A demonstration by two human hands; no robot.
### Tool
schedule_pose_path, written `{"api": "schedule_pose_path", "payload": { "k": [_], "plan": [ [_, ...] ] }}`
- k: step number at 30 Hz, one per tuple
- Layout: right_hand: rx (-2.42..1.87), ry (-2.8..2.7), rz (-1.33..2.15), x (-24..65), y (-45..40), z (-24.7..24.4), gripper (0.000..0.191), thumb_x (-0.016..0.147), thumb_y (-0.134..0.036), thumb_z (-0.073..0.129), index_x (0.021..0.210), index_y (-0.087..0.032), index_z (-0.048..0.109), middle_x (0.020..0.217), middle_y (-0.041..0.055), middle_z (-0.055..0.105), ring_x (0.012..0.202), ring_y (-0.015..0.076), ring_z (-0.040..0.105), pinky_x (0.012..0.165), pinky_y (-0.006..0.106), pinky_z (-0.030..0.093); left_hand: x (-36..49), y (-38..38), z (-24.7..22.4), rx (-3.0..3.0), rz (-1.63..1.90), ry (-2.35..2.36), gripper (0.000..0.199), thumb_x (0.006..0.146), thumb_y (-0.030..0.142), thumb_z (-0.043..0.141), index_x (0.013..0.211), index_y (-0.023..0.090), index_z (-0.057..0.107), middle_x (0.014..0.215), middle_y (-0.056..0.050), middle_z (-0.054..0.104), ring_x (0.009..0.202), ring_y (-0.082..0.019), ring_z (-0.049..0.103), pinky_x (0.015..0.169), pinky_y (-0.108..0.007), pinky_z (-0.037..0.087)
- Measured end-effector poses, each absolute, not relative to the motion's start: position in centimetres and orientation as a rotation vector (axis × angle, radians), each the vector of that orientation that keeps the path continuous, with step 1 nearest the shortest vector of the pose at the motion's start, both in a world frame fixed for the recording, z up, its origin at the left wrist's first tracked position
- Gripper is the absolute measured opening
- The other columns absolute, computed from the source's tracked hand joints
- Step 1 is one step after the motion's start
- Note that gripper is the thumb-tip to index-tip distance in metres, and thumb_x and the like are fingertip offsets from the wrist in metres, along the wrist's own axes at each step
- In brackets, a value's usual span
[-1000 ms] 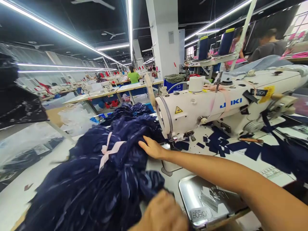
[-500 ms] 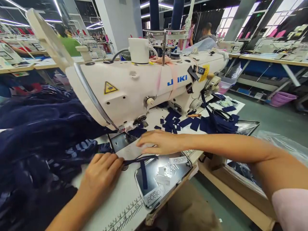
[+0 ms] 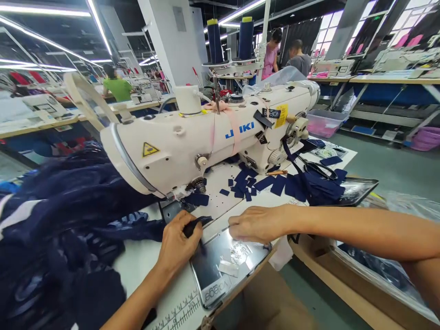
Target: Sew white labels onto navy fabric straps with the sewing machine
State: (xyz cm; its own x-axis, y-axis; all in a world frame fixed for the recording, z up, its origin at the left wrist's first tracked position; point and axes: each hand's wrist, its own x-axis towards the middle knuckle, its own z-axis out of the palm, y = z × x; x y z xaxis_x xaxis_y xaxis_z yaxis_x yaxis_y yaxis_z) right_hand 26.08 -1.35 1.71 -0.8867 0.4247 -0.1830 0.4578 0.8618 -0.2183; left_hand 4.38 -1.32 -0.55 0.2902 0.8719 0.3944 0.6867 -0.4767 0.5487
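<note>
My left hand [image 3: 179, 240] is closed on a dark navy strap [image 3: 202, 221] in front of the sewing machine's needle area. The strap's end sticks out past the thumb and index finger. Over the far right part of a shiny metal tray [image 3: 202, 295] is my right hand [image 3: 257, 223], its fingers pinched together. What they hold, if anything, is hidden. In the tray lie a printed label [image 3: 216, 289], a pale label [image 3: 228, 268] and small clear bits. The white sewing machine [image 3: 178, 146] stands just beyond both hands.
Navy garments [image 3: 79, 192] are heaped on the left. Navy fabric scraps [image 3: 244, 181], an orange-handled tool [image 3: 277, 173] and black scissors [image 3: 319, 168] lie right of the needle. A second metal tray [image 3: 360, 189] and a cardboard box [image 3: 330, 279] are at right. Other people work behind.
My left hand has lifted and moved right with the strap. My right hand has moved from near the needle to the tray's far right, where a label showed before. The view has tilted up.
</note>
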Motion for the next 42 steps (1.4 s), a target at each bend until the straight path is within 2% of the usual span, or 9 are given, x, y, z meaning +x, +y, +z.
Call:
{"api": "schedule_pose_path", "payload": {
  "k": [4,8,11,14,21,25,30,39,42],
  "plan": [
    [0.776,2.961,-0.734,26.0,-1.0,1.7,0.009,0.073,-0.006,0.051,0.071,-0.015,0.051,0.072,-0.0011,0.050,0.056,0.0085,0.039,0.050,0.021,0.027,2.6,-1.4,-0.2,1.880,1.064,1.486,0.035,0.066,0.041,0.054,0.042,0.018,0.042,0.052,0.003,0.041,0.051,-0.011,0.042,0.050,-0.023,0.035],
    [1.190,2.950,-1.615,24.6,-0.2,1.6,0.007,0.071,-0.012,0.054,0.066,-0.015,0.050,0.064,-0.0030,0.048,0.060,0.0092,0.045,0.059,0.022,0.035,2.0,-2.5,0.5,1.346,1.001,1.458,0.030,0.059,0.046,0.062,0.056,0.016,0.054,0.047,0.005,0.041,0.042,-0.008,0.036,0.042,-0.021,0.029],
    [1.349,2.714,-2.411,22.1,0.1,1.4,0.009,0.066,-0.019,0.061,0.064,-0.015,0.052,0.078,-0.0002,0.054,0.070,0.0106,0.050,0.068,0.025,0.040,2.2,-3.2,1.1,1.117,1.021,1.406,0.032,0.052,0.044,0.068,0.064,0.015,0.059,0.045,0.005,0.044,0.039,-0.006,0.035,0.040,-0.020,0.025],
    [1.336,2.499,-2.830,19.1,0.0,1.2,0.015,0.059,-0.022,0.067,0.061,-0.015,0.054,0.099,0.0025,0.055,0.087,0.0139,0.052,0.078,0.027,0.039,2.4,-3.6,1.6,1.027,1.053,1.353,0.033,0.047,0.041,0.073,0.063,0.014,0.062,0.048,0.004,0.050,0.041,-0.006,0.036,0.041,-0.019,0.025],
    [1.723,2.583,-2.706,15.8,-0.1,1.1,0.010,0.060,-0.018,0.061,0.060,-0.016,0.052,0.057,-0.0054,0.049,0.056,0.0086,0.045,0.059,0.023,0.036,2.3,-4.3,2.4,0.999,1.092,1.287,0.027,0.047,0.035,0.074,0.061,0.014,0.065,0.046,0.006,0.044,0.042,-0.004,0.030,0.042,-0.018,0.023],
    [1.742,2.646,-2.652,15.8,0.0,1.0,0.010,0.059,-0.018,0.060,0.059,-0.015,0.051,0.057,-0.0057,0.049,0.055,0.0076,0.043,0.058,0.022,0.035,2.3,-4.5,2.5,1.027,1.143,1.239,0.031,0.056,0.044,0.068,0.057,0.013,0.064,0.049,0.003,0.047,0.047,-0.006,0.036,0.046,-0.020,0.028],
    [1.767,2.632,-2.663,15.9,-0.4,1.2,0.010,0.060,-0.018,0.060,0.059,-0.016,0.050,0.056,-0.0061,0.048,0.054,0.0073,0.043,0.056,0.021,0.035,2.7,-4.4,2.2,1.037,1.199,1.303,0.032,0.044,0.037,0.076,0.065,0.015,0.067,0.055,0.002,0.056,0.049,-0.009,0.043,0.048,-0.021,0.032],
    [1.952,2.496,-2.673,15.3,-1.0,1.5,0.013,0.063,-0.009,0.056,0.059,-0.017,0.047,0.051,-0.0077,0.043,0.050,0.0062,0.041,0.050,0.018,0.034,2.8,-4.0,2.1,1.038,1.143,1.361,0.038,0.041,0.042,0.076,0.066,0.016,0.068,0.066,-0.001,0.064,0.054,-0.011,0.050,0.052,-0.021,0.038],
    [1.798,2.618,-2.555,16.0,-0.7,1.1,0.012,0.065,-0.011,0.059,0.064,-0.016,0.049,0.056,-0.0068,0.046,0.054,0.0069,0.046,0.053,0.018,0.038,2.4,-3.8,1.8,1.077,1.082,1.376,0.038,0.039,0.043,0.077,0.063,0.016,0.067,0.065,-0.001,0.065,0.058,-0.014,0.053,0.055,-0.022,0.041]
  ]
}}
